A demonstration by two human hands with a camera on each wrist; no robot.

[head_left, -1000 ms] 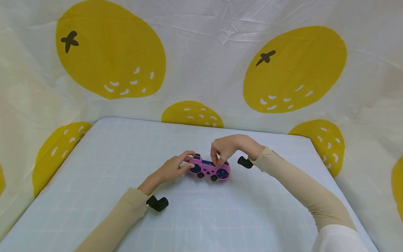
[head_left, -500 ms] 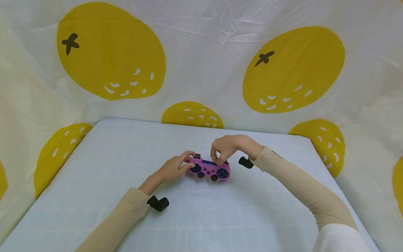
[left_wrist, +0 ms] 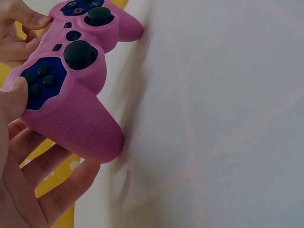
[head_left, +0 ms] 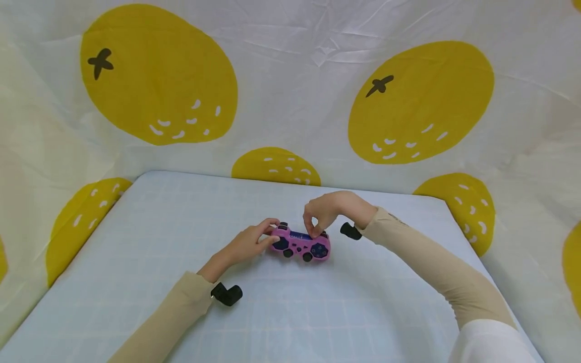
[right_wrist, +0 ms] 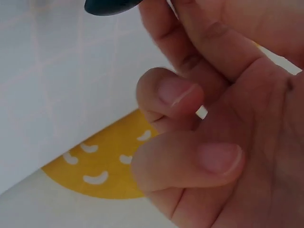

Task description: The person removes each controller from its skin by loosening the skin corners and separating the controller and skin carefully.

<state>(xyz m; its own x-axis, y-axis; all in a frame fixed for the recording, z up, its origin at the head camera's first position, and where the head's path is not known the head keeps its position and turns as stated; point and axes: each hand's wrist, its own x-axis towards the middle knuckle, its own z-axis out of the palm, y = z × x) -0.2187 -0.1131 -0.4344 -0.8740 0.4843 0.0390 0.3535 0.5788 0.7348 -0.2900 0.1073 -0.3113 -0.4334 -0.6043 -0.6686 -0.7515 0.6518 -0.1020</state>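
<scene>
A pink game controller with dark blue button panels and black thumbsticks lies face up at mid-table. My left hand holds its left end; the left wrist view shows the thumb on the panel beside the direction buttons and fingers under the pink grip. From behind, my right hand pinches the controller's far edge, right of centre, between thumb and forefinger. In the right wrist view the other fingers curl toward the palm, and only a dark rounded part of the controller shows; the pinch point is hidden.
The table wears a pale blue checked cloth. Behind and at both sides hangs a white sheet printed with large yellow fruit. Small black cameras are strapped to both wrists.
Both hands keep their places on the controller. My right wrist has risen very slightly; otherwise only a small shift of the whole view shows.
</scene>
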